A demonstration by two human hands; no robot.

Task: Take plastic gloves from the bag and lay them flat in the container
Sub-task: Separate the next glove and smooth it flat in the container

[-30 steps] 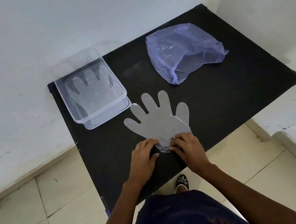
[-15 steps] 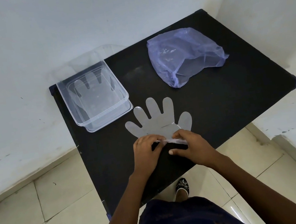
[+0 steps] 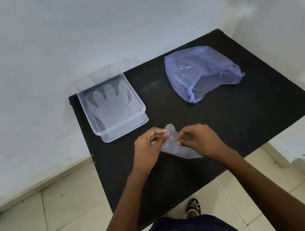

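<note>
A clear plastic glove (image 3: 172, 146) hangs between both hands above the black table (image 3: 228, 123), near its front middle. My left hand (image 3: 148, 148) pinches its left edge and my right hand (image 3: 199, 139) pinches its right edge. One glove finger pokes up between the hands and the rest droops toward the table. A clear rectangular container (image 3: 136, 106) stands at the table's back left with a flat glove (image 3: 109, 102) inside. A crumpled purple plastic bag (image 3: 200, 71) lies at the back right, its mouth facing me.
White walls close in behind and to the right of the table. Beige floor tiles (image 3: 44, 222) lie to the left and in front. My shoe (image 3: 193, 206) shows under the table's front edge.
The glove lay spread flat on the table with my hands at its cuff. Both hands have since lifted it off the table, and it now hangs bunched between them.
</note>
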